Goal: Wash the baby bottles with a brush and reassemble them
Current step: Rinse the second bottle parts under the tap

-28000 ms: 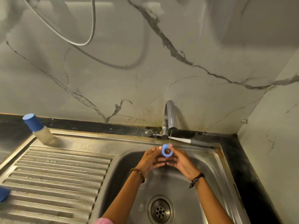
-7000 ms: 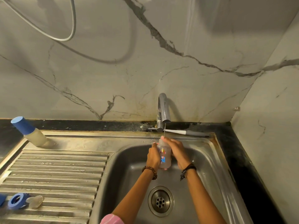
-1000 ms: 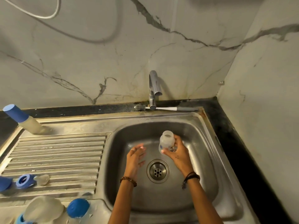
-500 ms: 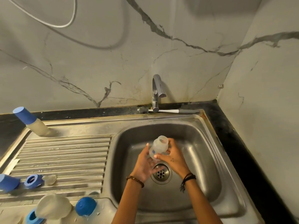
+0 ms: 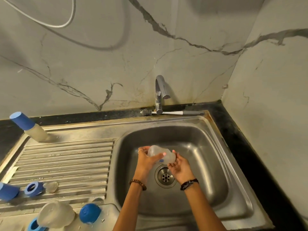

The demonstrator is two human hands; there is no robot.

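A clear baby bottle body (image 5: 160, 155) lies sideways over the sink basin (image 5: 208, 160), above the drain (image 5: 165, 176). My left hand (image 5: 145, 160) grips its left end with fingers curled round it. My right hand (image 5: 179, 167) cups its right end from below. The bottle brush (image 5: 166, 112) lies on the ledge behind the basin, under the tap (image 5: 160, 94). On the drainboard (image 5: 66, 164) sit a blue ring (image 5: 33, 188), a clear teat (image 5: 50, 186) and a blue cap (image 5: 7, 191).
An assembled bottle with a blue cap (image 5: 28, 126) stands at the drainboard's back left. At the front left are a clear upturned part (image 5: 55, 214), a blue ring under it (image 5: 34, 225) and a blue cap (image 5: 90, 213). Marble walls close in behind and to the right.
The bottle has gone from upright in my right hand to lying sideways between both hands. My left hand moved in and took hold of it.
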